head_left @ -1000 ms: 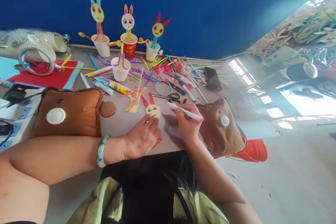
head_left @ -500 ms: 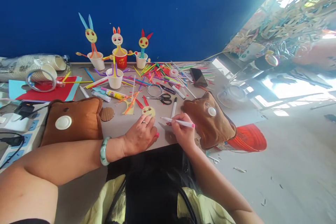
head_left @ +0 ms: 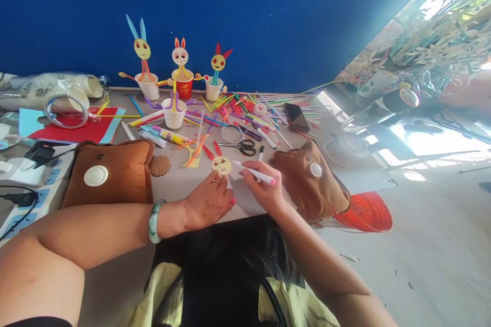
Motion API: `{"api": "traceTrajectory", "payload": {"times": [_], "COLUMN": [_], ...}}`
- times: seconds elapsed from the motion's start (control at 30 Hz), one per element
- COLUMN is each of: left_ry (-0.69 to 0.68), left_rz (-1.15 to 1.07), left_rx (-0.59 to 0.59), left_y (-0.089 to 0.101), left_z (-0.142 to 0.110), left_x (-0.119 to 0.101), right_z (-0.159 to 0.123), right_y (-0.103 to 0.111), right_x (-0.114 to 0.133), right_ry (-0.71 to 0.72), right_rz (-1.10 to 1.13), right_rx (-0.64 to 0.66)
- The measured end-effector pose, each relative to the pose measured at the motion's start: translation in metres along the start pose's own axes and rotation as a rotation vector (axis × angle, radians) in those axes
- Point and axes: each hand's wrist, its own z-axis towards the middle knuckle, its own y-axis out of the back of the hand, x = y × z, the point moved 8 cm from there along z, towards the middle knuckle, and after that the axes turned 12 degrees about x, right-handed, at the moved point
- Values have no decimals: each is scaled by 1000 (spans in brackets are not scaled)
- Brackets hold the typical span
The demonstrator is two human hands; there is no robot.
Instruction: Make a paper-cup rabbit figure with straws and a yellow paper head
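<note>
My left hand (head_left: 207,202) presses its fingertips on the lower edge of a round yellow paper rabbit face (head_left: 221,165) lying on the table. The face has red ears, drawn eyes and a small mouth. A pink piece (head_left: 233,201), looking like a marker cap, pokes out by the left thumb. In my right hand (head_left: 264,186) is a white marker (head_left: 256,173) with a pink end, gripped like a pen. Its tip is close to the face's right edge; whether it touches, I cannot tell. Just beyond lie scissors (head_left: 247,147) and a black-capped marker (head_left: 261,153).
Brown cushion-like pouches flank my hands, one left (head_left: 111,179) and one right (head_left: 318,184). Behind stand paper cups (head_left: 174,117) with rabbit figures, before a blue wall. Colourful pipe cleaners (head_left: 233,104), a phone (head_left: 296,117) and a tape roll (head_left: 67,111) lie about.
My right hand has brought the marker down and left, its tip now nearer the rabbit face. My left hand stays on the face. The camera view has shifted.
</note>
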Motion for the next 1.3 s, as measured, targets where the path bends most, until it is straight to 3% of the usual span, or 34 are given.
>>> {"api": "traceTrajectory", "payload": {"times": [0.2, 0.6, 0.77, 1.07, 1.3], "left_ry": [-8, 87, 108, 119, 132], "left_rz": [-23, -120, -170, -157, -178], "left_rx": [5, 190, 240, 307, 265], "left_y": [0, -15, -16, -15, -24], "left_z": [0, -3, -3, -3, -5], "left_x": [0, -1, -1, -1, 0], "right_z": [-1, -33, -23, 0, -12], "right_y": [12, 1, 1, 3, 3], "right_x": [-3, -39, -28, 3, -9], "right_ry": [-8, -158, -121, 74, 4], "right_rz": [-27, 177, 123, -169, 0], "right_rx": [-84, -85, -41, -23, -64]}}
